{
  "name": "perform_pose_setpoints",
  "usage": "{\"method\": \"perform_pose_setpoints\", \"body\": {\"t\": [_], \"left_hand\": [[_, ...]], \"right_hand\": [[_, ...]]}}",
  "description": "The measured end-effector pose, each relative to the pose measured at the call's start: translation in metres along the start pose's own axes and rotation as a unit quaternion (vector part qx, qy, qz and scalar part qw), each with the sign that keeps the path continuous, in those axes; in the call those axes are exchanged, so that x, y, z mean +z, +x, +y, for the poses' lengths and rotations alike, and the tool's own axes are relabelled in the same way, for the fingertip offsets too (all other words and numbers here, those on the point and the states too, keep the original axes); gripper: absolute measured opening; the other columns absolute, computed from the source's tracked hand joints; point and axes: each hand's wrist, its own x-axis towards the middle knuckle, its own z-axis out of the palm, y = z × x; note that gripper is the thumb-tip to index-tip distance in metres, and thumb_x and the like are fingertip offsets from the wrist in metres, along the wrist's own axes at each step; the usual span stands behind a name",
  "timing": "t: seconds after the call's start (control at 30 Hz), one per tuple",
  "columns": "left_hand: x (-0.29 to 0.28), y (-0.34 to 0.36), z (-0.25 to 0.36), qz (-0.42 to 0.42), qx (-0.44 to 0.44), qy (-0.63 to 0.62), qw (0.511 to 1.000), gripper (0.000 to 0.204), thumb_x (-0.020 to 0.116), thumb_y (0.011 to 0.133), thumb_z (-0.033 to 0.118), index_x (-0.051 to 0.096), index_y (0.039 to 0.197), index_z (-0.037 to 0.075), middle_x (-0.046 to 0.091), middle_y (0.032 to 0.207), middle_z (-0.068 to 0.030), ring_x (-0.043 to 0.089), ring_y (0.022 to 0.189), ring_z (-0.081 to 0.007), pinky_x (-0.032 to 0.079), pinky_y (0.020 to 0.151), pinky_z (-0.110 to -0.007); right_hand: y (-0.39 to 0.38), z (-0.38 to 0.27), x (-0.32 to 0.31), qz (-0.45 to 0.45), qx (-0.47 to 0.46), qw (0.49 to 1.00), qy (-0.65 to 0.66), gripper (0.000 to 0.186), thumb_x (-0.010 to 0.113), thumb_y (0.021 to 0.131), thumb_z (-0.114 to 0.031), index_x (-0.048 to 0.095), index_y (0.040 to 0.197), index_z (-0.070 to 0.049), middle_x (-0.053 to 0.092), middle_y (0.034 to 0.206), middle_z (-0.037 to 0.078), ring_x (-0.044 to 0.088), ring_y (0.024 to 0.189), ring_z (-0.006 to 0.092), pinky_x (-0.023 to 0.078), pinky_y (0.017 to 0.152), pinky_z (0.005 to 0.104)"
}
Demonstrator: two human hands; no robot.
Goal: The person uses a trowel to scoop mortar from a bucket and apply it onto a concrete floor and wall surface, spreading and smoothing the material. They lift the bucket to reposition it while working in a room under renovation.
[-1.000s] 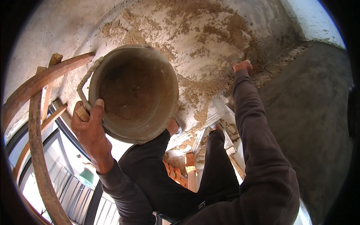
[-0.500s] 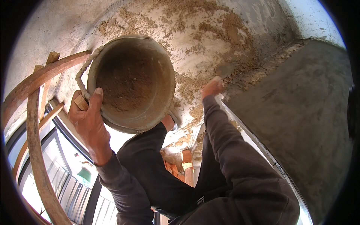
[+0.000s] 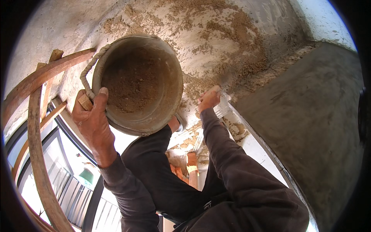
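My left hand [image 3: 92, 123] is closed on a round grey bucket [image 3: 166, 89] by its rim, beside its twisted rope handle [image 3: 87, 77] and a small wooden piece [image 3: 85, 102]. Loose brown sandy material lies inside the tilted bucket. To the right of it, my right hand [image 3: 208, 99] grips the light handle of a trowel [image 3: 224, 83], its blade blurred over a pale concrete surface [image 3: 205, 58] spotted and streaked with damp sand.
Curved-looking timber lengths [image 3: 38, 143] stand at the left, before a glass window frame [image 3: 65, 166] and railings. A smooth dark cement surface [image 3: 301, 116] fills the right, with a pale edge along it. Orange bricks [image 3: 177, 172] and a wooden post [image 3: 192, 166] show below, between my legs.
My right hand has moved down and leftward with the trowel from the upper right to near the bucket. The bucket has risen slightly in view, and more sandy material shows inside it.
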Motion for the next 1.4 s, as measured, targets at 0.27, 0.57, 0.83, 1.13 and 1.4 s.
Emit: {"method": "perform_pose_setpoints", "body": {"t": [0.27,0.57,0.83,1.13,1.4], "left_hand": [[0.002,-0.003,0.006,0.021,0.01,0.036,0.999,0.027,0.07,0.088,0.009,0.048,0.073,0.007,0.036,0.067,0.0069,0.029,0.062,-0.0062,0.026,0.055,-0.025],[-0.001,-0.004,0.008,0.054,0.002,0.096,0.994,0.033,0.071,0.083,0.011,0.041,0.07,0.003,0.034,0.064,-0.0008,0.032,0.062,-0.0126,0.032,0.054,-0.033],[-0.007,-0.007,-0.002,0.082,0.012,0.056,0.995,0.032,0.071,0.079,0.009,0.042,0.069,0.002,0.037,0.057,-0.0062,0.033,0.055,-0.0169,0.032,0.051,-0.038],[-0.011,-0.009,-0.002,0.082,0.025,0.097,0.992,0.03,0.07,0.08,0.009,0.044,0.069,0.001,0.042,0.056,-0.009,0.036,0.053,-0.0186,0.034,0.052,-0.039],[-0.009,-0.006,0.005,0.082,0.001,0.108,0.991,0.029,0.071,0.08,0.01,0.045,0.07,-0.001,0.044,0.058,-0.0106,0.039,0.053,-0.0209,0.036,0.054,-0.039]], "right_hand": [[-0.025,-0.022,0.009,-0.074,-0.116,0.971,-0.194,0.034,0.056,0.088,-0.021,0.057,0.121,-0.009,0.06,0.078,0.01,0.059,0.06,0.024,0.047,0.05,0.0416],[0.015,-0.063,0.098,0.056,-0.375,0.719,-0.582,0.047,0.076,0.081,-0.021,0.057,0.121,-0.005,0.061,0.116,0.018,0.064,0.103,0.0393,0.055,0.081,0.0492],[0.014,-0.084,0.107,-0.004,-0.425,0.587,-0.689,0.039,0.062,0.096,-0.011,0.049,0.132,-0.004,0.062,0.124,0.022,0.064,0.109,0.0375,0.057,0.086,0.0511],[0.035,-0.108,0.102,-0.02,-0.479,0.43,-0.765,0.062,0.062,0.096,-0.011,0.039,0.153,-0.02,0.064,0.12,0.016,0.068,0.096,0.031,0.058,0.077,0.0414],[0.042,-0.208,0.12,0.022,-0.526,0.361,-0.77,0.041,0.057,0.098,-0.018,0.055,0.139,-0.015,0.068,0.106,0.013,0.069,0.09,0.0276,0.058,0.07,0.0423]]}}
